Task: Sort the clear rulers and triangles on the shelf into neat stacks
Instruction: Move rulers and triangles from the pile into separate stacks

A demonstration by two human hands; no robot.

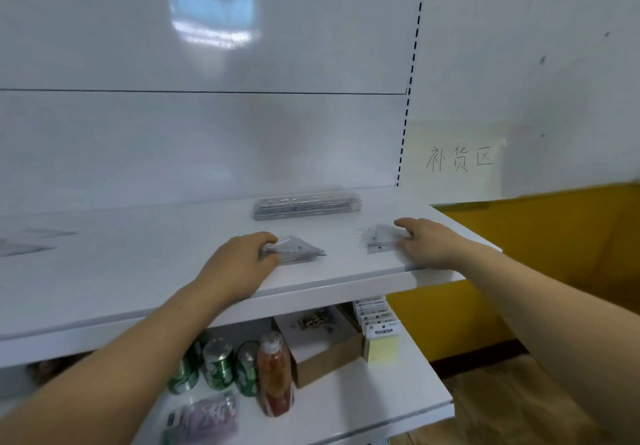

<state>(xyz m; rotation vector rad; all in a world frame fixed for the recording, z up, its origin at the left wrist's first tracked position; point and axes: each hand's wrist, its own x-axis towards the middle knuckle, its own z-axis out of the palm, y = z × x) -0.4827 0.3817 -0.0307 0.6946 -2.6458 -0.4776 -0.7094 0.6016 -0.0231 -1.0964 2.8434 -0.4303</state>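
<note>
Working at the upper shelf [138, 271], both arms reaching over its front edge. Gripping a compact stack of clear triangles [294, 251] with the left hand [242, 261], thumb across the top and fingers curled in at the blunt end, points aimed right. Held that way, probably, to pinch the thin sheets together and square their edges against the shelf. Holding a second, looser pile of triangles [379, 241] with the right hand [426, 241], thumb stretched over the top, fingers tucked in at the near side. Fanned and out of line, so likely being gathered before joining the first stack. Well apart, these two piles, with bare shelf between. Bundled at the back, close to the rear panel: the ruler stack [306, 206], lying lengthwise and looking tidy. Scattered at the far left: a few more clear pieces [31, 242], too blurred to name as rulers or triangles. Judged about midway: rulers stacked, triangles in hand, left-side strays not yet collected. Worth minding the slipperiness of thin clear plastic, apt to fan out again on release. Below, on the lower shelf [398, 406]: green cans [218, 363], a red bottle [275, 375], a cardboard box [329, 361].
</note>
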